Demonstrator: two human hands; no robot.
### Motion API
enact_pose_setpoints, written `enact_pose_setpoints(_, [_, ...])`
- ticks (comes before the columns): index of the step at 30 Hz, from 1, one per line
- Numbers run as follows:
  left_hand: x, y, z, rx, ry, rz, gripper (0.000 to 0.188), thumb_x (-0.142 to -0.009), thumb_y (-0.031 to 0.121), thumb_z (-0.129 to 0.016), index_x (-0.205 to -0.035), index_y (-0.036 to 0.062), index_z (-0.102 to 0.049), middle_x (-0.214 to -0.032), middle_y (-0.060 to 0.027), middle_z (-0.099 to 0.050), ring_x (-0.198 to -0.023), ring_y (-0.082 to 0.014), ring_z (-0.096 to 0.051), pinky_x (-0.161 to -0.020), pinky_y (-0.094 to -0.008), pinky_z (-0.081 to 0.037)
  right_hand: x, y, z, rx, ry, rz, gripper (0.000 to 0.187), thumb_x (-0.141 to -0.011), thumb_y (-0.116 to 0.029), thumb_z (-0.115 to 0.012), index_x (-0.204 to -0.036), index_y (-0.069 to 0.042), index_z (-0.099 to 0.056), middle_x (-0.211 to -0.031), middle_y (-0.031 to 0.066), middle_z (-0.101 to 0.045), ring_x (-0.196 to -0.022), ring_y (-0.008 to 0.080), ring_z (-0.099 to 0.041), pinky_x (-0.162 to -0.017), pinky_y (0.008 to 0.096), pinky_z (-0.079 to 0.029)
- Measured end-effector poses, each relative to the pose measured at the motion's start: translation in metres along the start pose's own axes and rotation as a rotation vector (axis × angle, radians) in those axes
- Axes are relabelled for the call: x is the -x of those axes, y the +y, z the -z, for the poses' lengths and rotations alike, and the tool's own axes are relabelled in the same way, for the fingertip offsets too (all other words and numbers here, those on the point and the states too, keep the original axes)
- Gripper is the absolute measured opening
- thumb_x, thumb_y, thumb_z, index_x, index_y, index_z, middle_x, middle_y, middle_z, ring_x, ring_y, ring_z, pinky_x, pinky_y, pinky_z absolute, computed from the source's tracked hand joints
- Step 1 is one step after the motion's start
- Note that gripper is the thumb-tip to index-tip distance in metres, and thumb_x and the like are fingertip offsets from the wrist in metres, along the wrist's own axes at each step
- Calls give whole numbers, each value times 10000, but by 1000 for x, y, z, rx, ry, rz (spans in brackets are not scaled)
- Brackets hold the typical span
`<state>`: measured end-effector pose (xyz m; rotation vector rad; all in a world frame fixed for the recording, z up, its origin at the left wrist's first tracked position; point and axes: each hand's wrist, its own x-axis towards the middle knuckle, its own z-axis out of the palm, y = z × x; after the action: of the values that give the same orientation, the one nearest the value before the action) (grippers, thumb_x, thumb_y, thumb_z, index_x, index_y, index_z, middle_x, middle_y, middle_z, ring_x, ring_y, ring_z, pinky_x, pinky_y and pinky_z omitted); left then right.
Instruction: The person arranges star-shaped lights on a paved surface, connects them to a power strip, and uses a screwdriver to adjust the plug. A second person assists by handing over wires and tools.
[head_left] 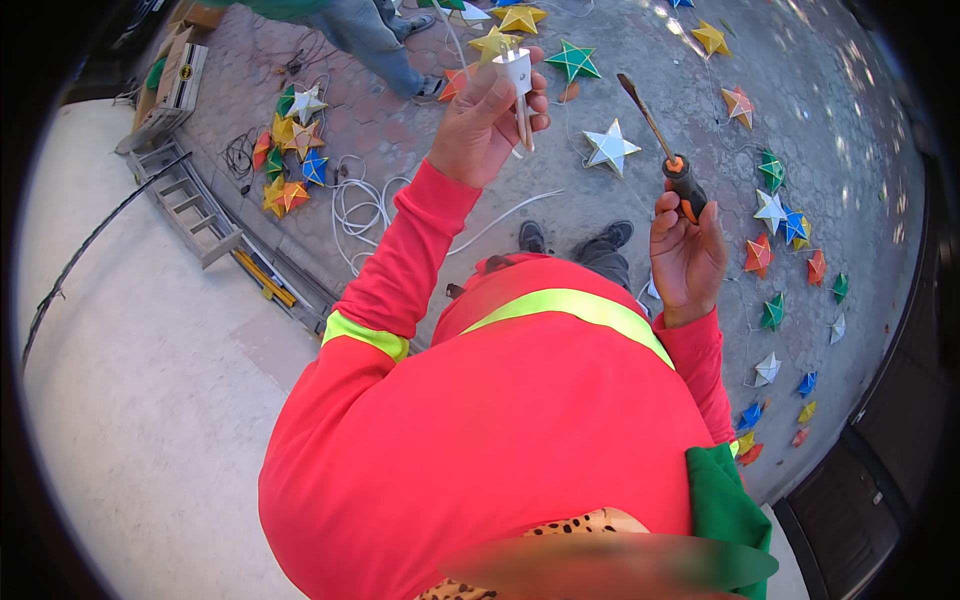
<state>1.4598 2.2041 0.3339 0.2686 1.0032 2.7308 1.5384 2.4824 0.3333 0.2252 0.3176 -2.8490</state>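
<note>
Raised in front of me, my left hand (487, 118) is closed round a white electrical plug (514, 72). Its metal prongs point up, and a pale cord runs down from it between my fingers. My right hand (688, 250) grips the black and orange handle of a screwdriver (684, 187). The screwdriver's long, darkened shaft tilts up and to the left, its tip free in the air. A gap separates the plug from the screwdriver. On the ground between and beyond my hands lies a white star lantern (610, 148).
Strings of coloured star lanterns (770, 212) spread over the paving to the right; a cluster of star lanterns (293, 150) lies left. Loose white cable (358, 205) coils near my feet. An aluminium ladder (188, 205) lies along the pale wall (130, 340). Another person (370, 45) stands at the far left.
</note>
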Motion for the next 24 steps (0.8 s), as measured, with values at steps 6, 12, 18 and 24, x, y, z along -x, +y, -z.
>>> enact_pose_setpoints(6, [-28,4,0,246,58,-107,480,-933,297,-621,-1314,58,-452,-1039,-42,-576,-872,-124,-568,-761,-322,-487,6,27,-20,125,-38,-149,556,-924,-155,-589,-1395,14,-346,-1275,144,-508,-1131,233,-574,-914,315,-534])
enact_pose_setpoints(12, [-47,2,-13,480,35,-135,323,-940,183,-596,-1232,56,-542,-993,-59,-643,-878,-166,-619,-774,-345,-505,-1,37,-31,429,-168,-256,616,-836,-217,-671,-1368,-33,-420,-1220,77,-532,-1097,188,-546,-933,338,-436])
enact_pose_setpoints(18, [-55,-1,-31,457,58,-145,297,-937,173,-595,-1206,54,-549,-984,-54,-644,-836,-160,-614,-748,-335,-508,-27,52,-43,1142,-338,-185,306,-854,-112,-681,-1139,-14,-626,-1026,26,-573,-909,111,-559,-805,268,-470])
enact_pose_setpoints(24, [-52,-8,-44,415,69,-129,381,-932,211,-612,-1275,89,-501,-1017,-47,-620,-857,-155,-608,-755,-339,-501,-38,78,-43,1344,-320,-380,193,-880,-64,-647,-1060,5,-656,-886,18,-616,-739,89,-582,-693,240,-488])
